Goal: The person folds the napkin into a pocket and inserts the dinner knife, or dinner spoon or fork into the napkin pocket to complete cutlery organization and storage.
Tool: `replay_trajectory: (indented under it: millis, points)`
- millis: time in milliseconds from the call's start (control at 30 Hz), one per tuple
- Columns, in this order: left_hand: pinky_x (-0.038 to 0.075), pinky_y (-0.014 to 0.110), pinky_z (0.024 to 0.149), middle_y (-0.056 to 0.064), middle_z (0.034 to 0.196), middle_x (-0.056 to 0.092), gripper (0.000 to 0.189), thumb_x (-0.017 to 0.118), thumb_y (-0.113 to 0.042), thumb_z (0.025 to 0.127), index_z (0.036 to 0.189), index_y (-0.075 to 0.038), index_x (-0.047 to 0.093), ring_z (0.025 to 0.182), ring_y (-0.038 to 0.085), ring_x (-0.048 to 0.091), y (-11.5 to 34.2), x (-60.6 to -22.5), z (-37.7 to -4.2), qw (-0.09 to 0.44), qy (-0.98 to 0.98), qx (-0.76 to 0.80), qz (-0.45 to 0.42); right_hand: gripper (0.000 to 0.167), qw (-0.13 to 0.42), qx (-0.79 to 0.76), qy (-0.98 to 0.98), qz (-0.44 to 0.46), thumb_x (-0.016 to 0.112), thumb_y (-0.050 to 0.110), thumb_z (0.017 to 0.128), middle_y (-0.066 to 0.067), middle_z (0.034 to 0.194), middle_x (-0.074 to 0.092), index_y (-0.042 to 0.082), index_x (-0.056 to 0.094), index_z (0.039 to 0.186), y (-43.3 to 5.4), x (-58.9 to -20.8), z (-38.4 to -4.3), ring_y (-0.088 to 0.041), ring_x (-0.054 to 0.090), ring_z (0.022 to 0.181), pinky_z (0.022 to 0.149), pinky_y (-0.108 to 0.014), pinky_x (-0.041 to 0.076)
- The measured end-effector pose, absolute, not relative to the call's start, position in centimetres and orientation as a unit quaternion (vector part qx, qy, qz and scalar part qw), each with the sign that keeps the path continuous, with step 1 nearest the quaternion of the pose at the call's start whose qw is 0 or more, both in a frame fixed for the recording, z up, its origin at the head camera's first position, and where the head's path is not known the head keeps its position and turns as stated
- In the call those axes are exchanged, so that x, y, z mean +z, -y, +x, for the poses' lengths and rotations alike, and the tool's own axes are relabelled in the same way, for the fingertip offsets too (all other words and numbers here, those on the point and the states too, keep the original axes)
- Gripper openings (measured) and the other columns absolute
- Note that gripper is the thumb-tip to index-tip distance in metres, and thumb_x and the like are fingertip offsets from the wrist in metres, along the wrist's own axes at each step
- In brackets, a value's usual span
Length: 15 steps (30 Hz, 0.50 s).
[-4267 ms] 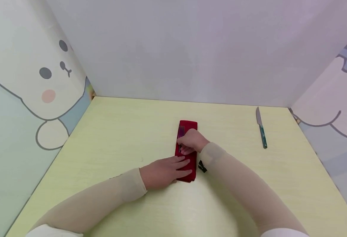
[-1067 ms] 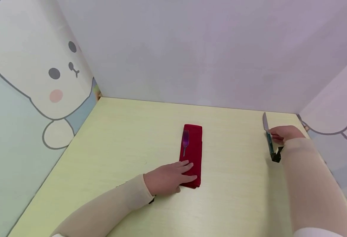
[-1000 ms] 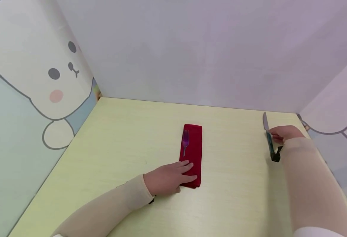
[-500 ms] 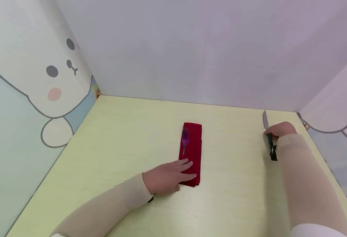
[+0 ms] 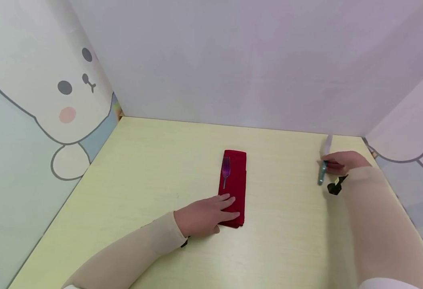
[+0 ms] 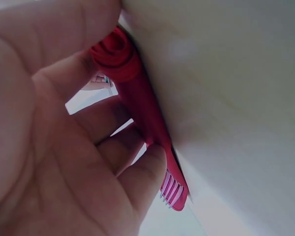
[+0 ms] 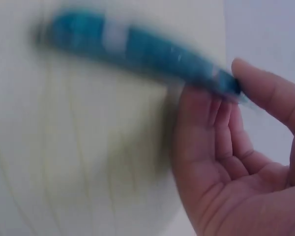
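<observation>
A folded red cloth napkin (image 5: 236, 176) lies lengthwise mid-table, with a purple fork (image 5: 226, 170) on its upper left part. My left hand (image 5: 204, 214) rests on the napkin's near end, fingers spread. In the left wrist view the fork's tines (image 6: 172, 189) show past my fingers. At the table's right side my right hand (image 5: 345, 162) pinches a table knife between thumb and fingers. Its teal handle (image 5: 321, 174) points toward me and its blade (image 5: 328, 143) away. The right wrist view shows the knife handle (image 7: 137, 46) blurred and above the tabletop.
The pale wooden table (image 5: 153, 160) meets a plain back wall (image 5: 211, 64). Side panels with cartoon animals (image 5: 74, 88) flank it. A small black wrist mount (image 5: 335, 188) hangs below my right wrist.
My right hand left the fork on the napkin, moved right to the knife and took hold of it. Lately the knife has lifted and turned. My left hand has stayed on the napkin.
</observation>
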<state>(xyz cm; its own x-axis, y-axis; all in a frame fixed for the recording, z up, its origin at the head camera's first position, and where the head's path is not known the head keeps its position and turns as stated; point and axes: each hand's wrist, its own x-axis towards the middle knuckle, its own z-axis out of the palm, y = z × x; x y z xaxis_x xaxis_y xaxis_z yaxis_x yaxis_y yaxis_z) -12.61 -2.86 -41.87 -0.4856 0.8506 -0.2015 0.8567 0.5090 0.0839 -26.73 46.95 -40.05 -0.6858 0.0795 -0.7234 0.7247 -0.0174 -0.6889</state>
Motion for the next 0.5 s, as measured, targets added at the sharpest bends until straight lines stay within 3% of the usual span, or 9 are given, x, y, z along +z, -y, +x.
replay_trajectory:
  millis: [167, 500]
  points:
    - [0.030, 0.026, 0.118, 0.007, 0.164, 0.037, 0.063, 0.074, -0.024, 0.097, 0.155, -0.027, 0.051, 0.153, 0.025, 0.028, 2.9, -41.8, -12.5, 0.106, -0.861, -0.010, 0.497, 0.032, 0.262, -0.693, -0.620, 0.256, 0.056, 0.008, 0.106, -0.002, 0.081, 0.074, 0.010, 0.072, 0.079, -46.1, -40.5, -26.8, -0.009, 0.071, 0.077, 0.080, -0.022, 0.058]
    - [0.032, 0.028, 0.118, 0.009, 0.162, 0.039, 0.063, 0.076, -0.023, 0.096, 0.154, -0.024, 0.052, 0.152, 0.027, 0.030, 3.1, -42.0, -12.6, 0.093, -0.857, -0.006, 0.506, 0.024, 0.230, -0.721, -0.628, 0.180, 0.055, 0.009, 0.107, -0.003, 0.090, 0.071, 0.009, 0.073, 0.091, -43.8, -40.9, -26.4, -0.011, 0.066, 0.080, 0.078, -0.023, 0.057]
